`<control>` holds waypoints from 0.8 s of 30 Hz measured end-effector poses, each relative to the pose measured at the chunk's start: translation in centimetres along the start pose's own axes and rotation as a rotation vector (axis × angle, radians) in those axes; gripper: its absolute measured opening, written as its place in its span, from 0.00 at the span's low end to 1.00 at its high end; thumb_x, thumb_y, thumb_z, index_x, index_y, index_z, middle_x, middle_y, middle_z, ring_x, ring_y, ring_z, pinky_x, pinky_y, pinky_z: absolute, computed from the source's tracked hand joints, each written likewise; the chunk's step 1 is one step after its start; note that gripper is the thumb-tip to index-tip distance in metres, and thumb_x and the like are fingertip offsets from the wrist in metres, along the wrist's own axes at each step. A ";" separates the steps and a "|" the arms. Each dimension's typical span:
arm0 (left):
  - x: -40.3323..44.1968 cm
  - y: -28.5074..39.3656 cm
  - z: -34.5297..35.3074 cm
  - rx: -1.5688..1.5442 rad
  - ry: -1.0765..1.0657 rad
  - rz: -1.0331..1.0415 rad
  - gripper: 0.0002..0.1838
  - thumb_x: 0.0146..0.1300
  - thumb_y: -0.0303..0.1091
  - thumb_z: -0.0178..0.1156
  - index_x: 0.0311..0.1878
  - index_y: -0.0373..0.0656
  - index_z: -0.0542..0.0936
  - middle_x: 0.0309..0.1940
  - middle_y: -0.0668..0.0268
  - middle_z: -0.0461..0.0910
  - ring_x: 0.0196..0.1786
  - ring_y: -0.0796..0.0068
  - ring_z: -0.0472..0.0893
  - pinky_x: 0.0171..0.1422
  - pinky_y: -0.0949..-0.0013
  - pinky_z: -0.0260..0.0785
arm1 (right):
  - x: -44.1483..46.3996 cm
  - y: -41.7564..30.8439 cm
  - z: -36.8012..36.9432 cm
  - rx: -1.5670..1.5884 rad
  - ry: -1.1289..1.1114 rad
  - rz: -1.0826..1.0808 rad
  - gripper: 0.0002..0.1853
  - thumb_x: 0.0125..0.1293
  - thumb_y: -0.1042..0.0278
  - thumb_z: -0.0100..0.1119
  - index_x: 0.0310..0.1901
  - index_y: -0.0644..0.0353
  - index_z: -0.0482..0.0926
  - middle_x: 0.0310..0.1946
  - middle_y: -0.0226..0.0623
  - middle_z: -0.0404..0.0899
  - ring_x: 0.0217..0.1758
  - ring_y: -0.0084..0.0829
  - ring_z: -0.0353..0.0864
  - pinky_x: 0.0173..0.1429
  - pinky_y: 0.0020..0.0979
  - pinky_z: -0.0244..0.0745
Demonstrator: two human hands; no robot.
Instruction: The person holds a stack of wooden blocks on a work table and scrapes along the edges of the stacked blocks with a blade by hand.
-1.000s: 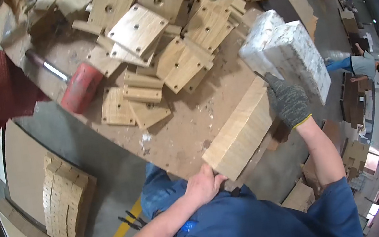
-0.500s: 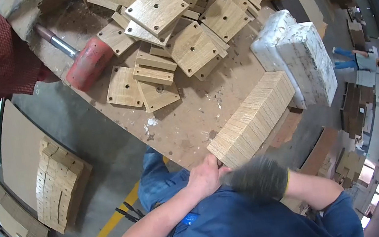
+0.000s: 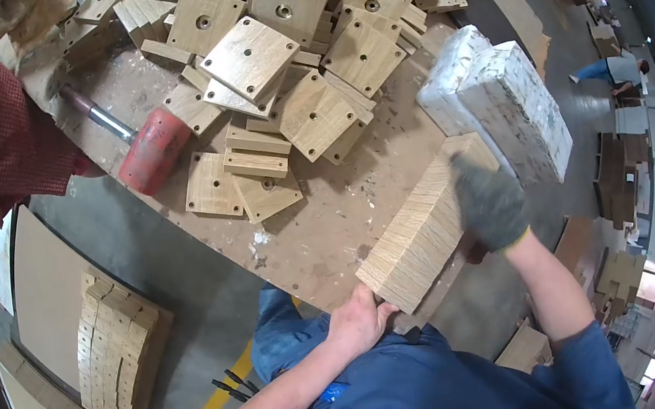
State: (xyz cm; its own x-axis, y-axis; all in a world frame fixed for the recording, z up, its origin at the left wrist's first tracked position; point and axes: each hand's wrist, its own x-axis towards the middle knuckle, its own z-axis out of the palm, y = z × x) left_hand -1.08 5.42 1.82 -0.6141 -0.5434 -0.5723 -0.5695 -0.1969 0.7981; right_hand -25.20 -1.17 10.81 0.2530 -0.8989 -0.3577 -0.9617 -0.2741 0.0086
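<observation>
Left hand [image 3: 356, 322], bare, sits right at the near end of the row of wood pieces [image 3: 414, 238], thumb and bent fingers up against its corner; pinching or just pressing, I can't tell! Over on the row's right side, toward the far end, it's the right hand [image 3: 491, 200] in a dark gray glove, blurred, so its grip can't be made out either. That row, striped with seams, slants along the near right edge of the table [image 3: 316, 240], two smudged white blocks [image 3: 525, 100] right by its far end. Across to the left, what a jumble: wooden plates [image 3: 318, 116] with round holes, flat, tilted, piled over one another! Left of those lies a red mallet [image 3: 156, 150], handle pointing far left, with red cloth [image 3: 18, 142] hanging beyond. Near side, a blue shirt [image 3: 443, 392] and a bright blue patch [image 3: 334, 392], too small to make out. Off to the left, below the table, a stack of wood [image 3: 115, 349] dotted with holes; far right, a person [image 3: 619, 68] in blue trousers.
</observation>
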 end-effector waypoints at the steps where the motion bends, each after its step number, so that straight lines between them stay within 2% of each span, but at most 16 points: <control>1: 0.1 0.1 -0.2 -0.005 -0.002 -0.002 0.30 0.65 0.54 0.49 0.54 0.33 0.63 0.47 0.45 0.74 0.49 0.45 0.76 0.50 0.53 0.71 | -0.3 1.0 1.7 0.070 0.023 0.090 0.20 0.58 0.65 0.54 0.52 0.61 0.72 0.40 0.41 0.79 0.40 0.39 0.81 0.42 0.37 0.76; 3: -0.1 -0.4 0.0 -0.015 -0.002 0.010 0.30 0.65 0.54 0.50 0.54 0.33 0.63 0.46 0.45 0.74 0.49 0.45 0.77 0.50 0.53 0.71 | -1.4 -1.0 2.4 0.086 -0.014 -0.088 0.20 0.58 0.66 0.55 0.52 0.62 0.73 0.42 0.44 0.79 0.44 0.39 0.80 0.49 0.39 0.75; 4: 0.2 -0.6 0.2 -0.016 0.003 0.032 0.31 0.65 0.54 0.50 0.54 0.33 0.63 0.46 0.45 0.74 0.49 0.46 0.77 0.50 0.53 0.71 | -2.5 -3.9 2.4 0.025 -0.089 -0.338 0.20 0.55 0.68 0.57 0.51 0.63 0.74 0.40 0.46 0.78 0.44 0.38 0.80 0.52 0.41 0.74; 8: 0.4 -0.8 0.7 0.044 0.024 0.040 0.32 0.65 0.55 0.50 0.54 0.32 0.63 0.45 0.45 0.75 0.48 0.46 0.77 0.50 0.53 0.71 | 0.7 -3.7 -2.2 0.110 -0.246 -0.208 0.25 0.54 0.67 0.56 0.56 0.61 0.71 0.41 0.44 0.79 0.44 0.42 0.80 0.48 0.40 0.74; 9: 0.4 -0.8 0.7 0.041 0.025 0.040 0.32 0.65 0.55 0.50 0.54 0.32 0.63 0.45 0.45 0.75 0.48 0.46 0.77 0.51 0.52 0.71 | 1.7 -1.0 -3.0 -0.024 -0.072 -0.063 0.26 0.52 0.67 0.57 0.56 0.59 0.72 0.41 0.42 0.79 0.42 0.41 0.80 0.47 0.41 0.73; 11: 0.0 -0.7 0.4 0.025 0.012 0.021 0.32 0.65 0.56 0.50 0.54 0.32 0.63 0.45 0.45 0.75 0.48 0.46 0.77 0.51 0.52 0.70 | 3.4 3.1 -4.7 0.038 0.158 0.202 0.19 0.55 0.70 0.56 0.50 0.58 0.76 0.33 0.45 0.80 0.35 0.41 0.81 0.40 0.40 0.74; 13: 0.1 -0.2 -0.1 0.004 -0.023 -0.006 0.32 0.65 0.56 0.49 0.55 0.32 0.63 0.46 0.45 0.74 0.49 0.46 0.77 0.51 0.52 0.70 | 4.1 6.4 -3.8 -0.179 0.245 0.075 0.15 0.59 0.67 0.54 0.48 0.55 0.77 0.26 0.45 0.80 0.28 0.46 0.79 0.35 0.40 0.75; 16: 0.2 -0.5 0.2 0.020 -0.008 0.000 0.32 0.65 0.56 0.50 0.55 0.32 0.63 0.47 0.44 0.74 0.50 0.46 0.77 0.51 0.52 0.70 | 4.3 5.7 -2.6 -0.153 0.011 0.268 0.14 0.59 0.65 0.55 0.48 0.54 0.77 0.27 0.44 0.80 0.26 0.49 0.79 0.34 0.42 0.74; 17: 0.2 -0.6 0.3 0.019 -0.007 0.015 0.32 0.65 0.56 0.50 0.55 0.32 0.63 0.47 0.44 0.74 0.50 0.46 0.77 0.51 0.52 0.70 | 4.1 4.4 -2.4 0.016 0.001 0.357 0.18 0.59 0.67 0.53 0.52 0.59 0.73 0.33 0.47 0.80 0.32 0.45 0.81 0.39 0.42 0.76; 19: 0.4 -0.8 0.4 0.011 0.007 0.035 0.32 0.65 0.55 0.50 0.55 0.33 0.63 0.48 0.44 0.74 0.50 0.46 0.77 0.51 0.52 0.70 | 2.3 -0.6 -2.9 -0.035 -0.297 -0.144 0.21 0.55 0.66 0.58 0.52 0.60 0.72 0.33 0.47 0.80 0.34 0.42 0.82 0.40 0.40 0.77; 21: 0.2 -0.5 0.2 0.016 -0.013 0.024 0.31 0.65 0.56 0.49 0.55 0.33 0.63 0.47 0.44 0.74 0.49 0.46 0.77 0.51 0.52 0.70 | 0.5 -6.3 -3.7 0.277 -0.369 -0.498 0.21 0.57 0.62 0.58 0.52 0.60 0.74 0.33 0.44 0.81 0.35 0.41 0.83 0.41 0.40 0.77; 24: 0.4 -0.3 -0.2 0.022 -0.030 -0.002 0.31 0.66 0.55 0.49 0.55 0.33 0.62 0.47 0.44 0.74 0.50 0.46 0.77 0.50 0.52 0.70 | 2.8 -2.5 -4.7 -0.024 -0.155 -0.172 0.17 0.61 0.59 0.55 0.47 0.59 0.77 0.31 0.38 0.82 0.36 0.35 0.84 0.41 0.37 0.78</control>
State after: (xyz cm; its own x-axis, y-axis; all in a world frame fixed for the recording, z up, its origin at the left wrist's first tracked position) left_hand -1.01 5.10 1.37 -0.6287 -0.5182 -0.5799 -0.5828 -0.1797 0.7925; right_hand -21.60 -4.57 14.16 0.3915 -0.7755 -0.4953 -0.9028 -0.4279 -0.0436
